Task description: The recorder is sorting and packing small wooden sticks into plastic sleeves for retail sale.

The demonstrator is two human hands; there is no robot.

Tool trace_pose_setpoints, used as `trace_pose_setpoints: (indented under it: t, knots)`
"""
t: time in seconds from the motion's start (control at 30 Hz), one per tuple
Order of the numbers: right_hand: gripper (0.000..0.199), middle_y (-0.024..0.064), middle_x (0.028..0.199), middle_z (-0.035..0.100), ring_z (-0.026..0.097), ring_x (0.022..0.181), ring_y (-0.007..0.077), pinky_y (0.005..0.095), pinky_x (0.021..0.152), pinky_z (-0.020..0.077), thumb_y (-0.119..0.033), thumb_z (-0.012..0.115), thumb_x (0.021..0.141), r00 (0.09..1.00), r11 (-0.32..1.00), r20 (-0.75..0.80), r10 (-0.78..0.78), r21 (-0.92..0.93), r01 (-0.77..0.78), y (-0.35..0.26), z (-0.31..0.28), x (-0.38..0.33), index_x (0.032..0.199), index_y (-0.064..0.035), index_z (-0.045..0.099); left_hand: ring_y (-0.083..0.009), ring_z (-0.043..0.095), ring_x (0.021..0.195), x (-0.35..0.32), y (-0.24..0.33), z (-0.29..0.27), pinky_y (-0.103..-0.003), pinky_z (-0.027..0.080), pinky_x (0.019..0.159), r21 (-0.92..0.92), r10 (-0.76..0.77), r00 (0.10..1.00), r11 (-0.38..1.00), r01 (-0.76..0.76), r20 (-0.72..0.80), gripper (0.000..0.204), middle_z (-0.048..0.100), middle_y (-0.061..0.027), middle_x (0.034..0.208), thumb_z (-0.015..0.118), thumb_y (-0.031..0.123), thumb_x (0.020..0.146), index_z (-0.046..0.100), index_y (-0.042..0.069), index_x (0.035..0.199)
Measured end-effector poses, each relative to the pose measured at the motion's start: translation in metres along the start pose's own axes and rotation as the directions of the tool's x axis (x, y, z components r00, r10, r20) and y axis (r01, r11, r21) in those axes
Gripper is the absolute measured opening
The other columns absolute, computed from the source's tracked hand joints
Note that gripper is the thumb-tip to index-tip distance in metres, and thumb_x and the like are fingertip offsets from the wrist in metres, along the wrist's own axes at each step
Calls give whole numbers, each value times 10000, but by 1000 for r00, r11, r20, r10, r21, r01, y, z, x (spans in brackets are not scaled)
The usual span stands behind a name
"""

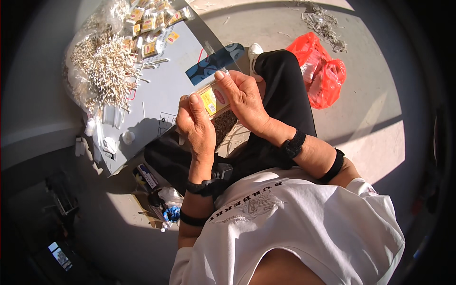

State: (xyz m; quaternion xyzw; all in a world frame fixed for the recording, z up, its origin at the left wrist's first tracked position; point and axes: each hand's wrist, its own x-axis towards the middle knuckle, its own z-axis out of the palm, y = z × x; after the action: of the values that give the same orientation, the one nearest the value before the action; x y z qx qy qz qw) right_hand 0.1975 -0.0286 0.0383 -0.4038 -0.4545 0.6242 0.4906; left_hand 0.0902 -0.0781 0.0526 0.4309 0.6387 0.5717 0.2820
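You hold a small clear packet with a yellow label (214, 100) over your lap, pinched between both hands: your left hand (195, 124) grips its near edge, your right hand (242, 97) its top. It seems filled with thin sticks. Beyond lie a heap of loose sticks (105, 71), finished packets (152, 19) and a red bag (319, 69)

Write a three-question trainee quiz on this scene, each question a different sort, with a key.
1. True or false: the small clear packet is held in both hands.
2. What colour is the plastic bag on the floor? A green B red C blue
3. Fill in: the loose heap of thin sticks lies on the grey ____.

Key: 1 true, left hand and right hand both grip it; 2 B; 3 board.
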Motion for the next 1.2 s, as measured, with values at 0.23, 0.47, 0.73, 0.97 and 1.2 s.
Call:
trace_pose_setpoints:
  t: [0.23,0.47,0.73,0.97,1.2]
  knots:
    - [461,106,543,407,333,567,104,326,465,341,-324,606,969,958,950,-116,-262,-204,235,2,2,0,683,19,491,-87,498,687,1,0,7,-269,461,633,-86,-39,999,996,36,-31,421,576,-27,759,439,365,1041,565,-1,874]
    - [393,-24,630,361,334,630,55,259,510,324,-274,593,986,956,925,-40,-290,-266,270,-6,-2,-7,709,-23,471,-87,503,707,-4,3,10,-261,461,646,-164,-64,997,985,55,-49,449,581,-28,776,447,394,1034,567,-5,866]
    - [331,82,585,504,406,596,75,291,513,405,-235,723,891,977,909,74,-200,-357,214,-16,-15,0,730,9,567,-91,554,790,6,14,-11,-233,467,693,-191,-37,976,978,79,214,296,604,-16,843,705,246,900,613,-24,982]
    - [274,2,831,633,588,790,63,219,696,486,-130,842,747,981,974,168,-97,217,59,-22,-11,-5,908,18,676,-92,602,775,7,-13,-21,-213,509,639,-526,-27,970,836,155,242,246,665,-51,944,738,100,852,628,-24,1035]
    - [255,36,815,618,568,763,118,273,695,468,-91,839,707,959,968,145,-242,-34,249,-21,-15,-5,876,7,674,-128,634,818,7,-15,-21,-258,562,684,-522,-23,949,831,193,315,266,663,-77,999,730,69,845,620,-23,1069]
